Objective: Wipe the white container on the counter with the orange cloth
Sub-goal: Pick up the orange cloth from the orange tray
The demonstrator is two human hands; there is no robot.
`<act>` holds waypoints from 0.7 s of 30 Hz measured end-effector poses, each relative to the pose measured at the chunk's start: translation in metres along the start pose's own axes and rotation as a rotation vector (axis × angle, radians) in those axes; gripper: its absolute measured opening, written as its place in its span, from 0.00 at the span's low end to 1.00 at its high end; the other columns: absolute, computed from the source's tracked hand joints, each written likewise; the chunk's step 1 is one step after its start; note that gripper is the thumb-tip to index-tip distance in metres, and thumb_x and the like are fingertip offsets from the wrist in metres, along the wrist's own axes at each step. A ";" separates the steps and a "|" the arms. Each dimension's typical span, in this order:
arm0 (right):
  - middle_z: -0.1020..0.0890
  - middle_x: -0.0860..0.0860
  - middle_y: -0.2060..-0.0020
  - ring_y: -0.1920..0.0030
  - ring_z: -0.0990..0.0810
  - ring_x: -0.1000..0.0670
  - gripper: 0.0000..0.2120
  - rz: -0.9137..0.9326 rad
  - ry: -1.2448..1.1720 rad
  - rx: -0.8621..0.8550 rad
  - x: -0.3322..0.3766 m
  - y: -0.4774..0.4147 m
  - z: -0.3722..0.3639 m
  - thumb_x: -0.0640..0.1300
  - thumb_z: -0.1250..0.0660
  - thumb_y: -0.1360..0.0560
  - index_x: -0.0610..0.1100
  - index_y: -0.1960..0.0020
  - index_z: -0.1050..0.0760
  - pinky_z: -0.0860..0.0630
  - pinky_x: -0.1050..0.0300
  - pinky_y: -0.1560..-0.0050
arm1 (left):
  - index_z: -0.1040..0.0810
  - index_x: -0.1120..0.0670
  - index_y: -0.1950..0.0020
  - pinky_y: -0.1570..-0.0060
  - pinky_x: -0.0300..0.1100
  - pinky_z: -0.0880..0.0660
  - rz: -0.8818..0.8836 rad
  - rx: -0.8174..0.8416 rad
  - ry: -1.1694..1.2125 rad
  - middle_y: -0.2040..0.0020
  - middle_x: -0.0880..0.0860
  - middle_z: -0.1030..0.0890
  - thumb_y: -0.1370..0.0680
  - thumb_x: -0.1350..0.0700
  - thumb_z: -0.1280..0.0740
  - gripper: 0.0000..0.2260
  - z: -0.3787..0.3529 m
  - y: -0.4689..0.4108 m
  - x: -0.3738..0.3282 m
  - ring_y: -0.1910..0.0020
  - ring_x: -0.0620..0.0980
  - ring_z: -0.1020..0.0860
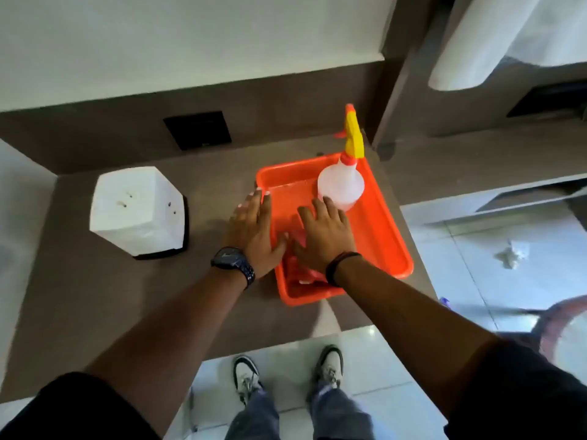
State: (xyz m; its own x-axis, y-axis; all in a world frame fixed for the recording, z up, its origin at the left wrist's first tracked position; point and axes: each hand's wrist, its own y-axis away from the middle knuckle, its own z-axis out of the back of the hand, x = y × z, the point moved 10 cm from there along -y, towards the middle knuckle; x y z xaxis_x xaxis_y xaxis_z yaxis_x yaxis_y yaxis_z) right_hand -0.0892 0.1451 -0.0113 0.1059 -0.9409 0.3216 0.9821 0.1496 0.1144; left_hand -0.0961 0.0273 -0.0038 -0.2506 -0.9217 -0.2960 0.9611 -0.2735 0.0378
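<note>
The white container (138, 209), a boxy faceted shape on a dark base, stands on the brown counter (104, 300) at the left. To its right an orange tray (386, 230) holds the orange cloth (298, 271), mostly hidden under my hands. My left hand (254, 231), with a dark watch on the wrist, lies flat with fingers spread over the tray's left rim. My right hand (324, 236), fingers also spread, hovers over the tray just above the cloth. Neither hand grips anything. Both hands are well to the right of the container.
A clear spray bottle (341, 185) with a yellow and orange trigger stands in the tray's far corner. A black wall plate (198, 130) sits on the backsplash. The counter's front edge runs just above my shoes (287, 373). Crumpled paper (513, 254) lies on the tiled floor at right.
</note>
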 end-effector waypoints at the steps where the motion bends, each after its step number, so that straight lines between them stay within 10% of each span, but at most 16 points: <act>1: 0.34 0.38 0.29 0.25 0.42 0.35 0.28 -0.030 0.028 0.045 -0.003 0.003 -0.011 0.59 0.42 0.27 0.45 0.31 0.36 0.43 0.35 0.29 | 0.45 0.62 0.24 0.26 0.57 0.47 0.015 0.022 0.004 0.23 0.65 0.44 0.27 0.44 0.43 0.37 -0.009 -0.001 0.002 0.24 0.63 0.43; 7: 0.37 0.43 0.27 0.25 0.45 0.35 0.31 -0.110 0.097 0.221 -0.018 0.009 -0.059 0.66 0.43 0.28 0.54 0.29 0.43 0.45 0.25 0.33 | 0.54 0.62 0.23 0.25 0.51 0.58 -0.031 0.082 -0.007 0.21 0.61 0.54 0.21 0.49 0.44 0.33 -0.045 -0.003 0.004 0.21 0.58 0.54; 21: 0.26 0.38 0.46 0.46 0.28 0.35 0.20 -0.222 -0.122 -0.105 -0.011 -0.015 -0.014 0.56 0.42 0.24 0.41 0.42 0.32 0.28 0.41 0.51 | 0.54 0.60 0.22 0.24 0.53 0.54 -0.098 0.041 0.023 0.21 0.61 0.52 0.27 0.35 0.44 0.42 0.014 -0.025 0.031 0.21 0.58 0.52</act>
State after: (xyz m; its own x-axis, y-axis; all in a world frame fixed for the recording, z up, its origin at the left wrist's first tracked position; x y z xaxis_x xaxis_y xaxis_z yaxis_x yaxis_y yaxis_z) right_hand -0.1029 0.1489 -0.0292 -0.1266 -0.9028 0.4110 0.9907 -0.0942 0.0984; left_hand -0.1296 0.0020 -0.0001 -0.3397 -0.8836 -0.3222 0.9266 -0.3731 0.0463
